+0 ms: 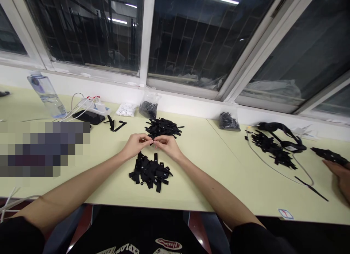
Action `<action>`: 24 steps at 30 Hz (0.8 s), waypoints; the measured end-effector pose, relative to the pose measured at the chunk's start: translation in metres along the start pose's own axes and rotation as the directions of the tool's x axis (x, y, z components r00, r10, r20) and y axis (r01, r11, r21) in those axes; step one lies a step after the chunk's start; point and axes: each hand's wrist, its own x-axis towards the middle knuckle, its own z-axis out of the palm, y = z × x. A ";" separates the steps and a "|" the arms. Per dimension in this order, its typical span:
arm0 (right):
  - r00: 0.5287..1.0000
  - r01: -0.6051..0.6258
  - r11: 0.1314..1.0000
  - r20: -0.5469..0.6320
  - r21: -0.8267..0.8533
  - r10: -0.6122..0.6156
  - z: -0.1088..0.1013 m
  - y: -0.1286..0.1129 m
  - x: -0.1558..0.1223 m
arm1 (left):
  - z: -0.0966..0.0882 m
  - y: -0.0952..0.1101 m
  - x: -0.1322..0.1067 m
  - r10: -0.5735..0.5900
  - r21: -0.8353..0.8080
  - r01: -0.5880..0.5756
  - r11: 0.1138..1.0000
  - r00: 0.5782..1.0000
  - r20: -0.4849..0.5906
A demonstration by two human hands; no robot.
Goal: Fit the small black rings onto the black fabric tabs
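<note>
My left hand (137, 144) and my right hand (167, 145) meet fingertip to fingertip over the table, thumbs and forefingers pinched together. Between them shows a bit of a small black fabric strip (151, 143), mostly covered by the fingers. Just beyond the hands lies a heap of black fabric strips (164, 127), some with small pale spots. Nearer to me, below the hands, sits a second pile of short black strips (150, 172), several bearing a small white mark. A tiny black ring (142, 183) lies at that pile's front edge.
Along the back stand a water bottle (47, 95), a power strip (95, 106), a phone (89, 117), a white packet (126, 109) and bags of black pieces (148, 109) (229, 121). To the right are headphones (284, 135), another strip pile (273, 150) and another person's hand (339, 175).
</note>
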 end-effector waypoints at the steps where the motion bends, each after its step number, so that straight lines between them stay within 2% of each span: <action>1: 1.000 0.022 0.998 -0.006 -0.050 -0.023 0.000 0.000 0.000 | 0.000 -0.002 0.000 -0.002 -0.009 0.002 1.000 1.000 0.002; 6: 0.976 0.195 0.915 -0.019 -0.353 -0.215 -0.001 -0.005 -0.003 | -0.001 -0.006 0.001 -0.003 -0.057 0.004 0.998 1.000 0.012; 9: 0.962 0.247 0.855 0.006 -0.455 -0.275 -0.001 -0.009 -0.005 | -0.001 -0.007 0.002 -0.001 -0.071 0.002 0.997 1.000 0.004; 24: 0.934 0.336 0.749 0.100 -0.571 -0.343 0.003 -0.014 -0.009 | 0.000 -0.005 0.000 0.008 -0.065 -0.008 0.998 1.000 0.007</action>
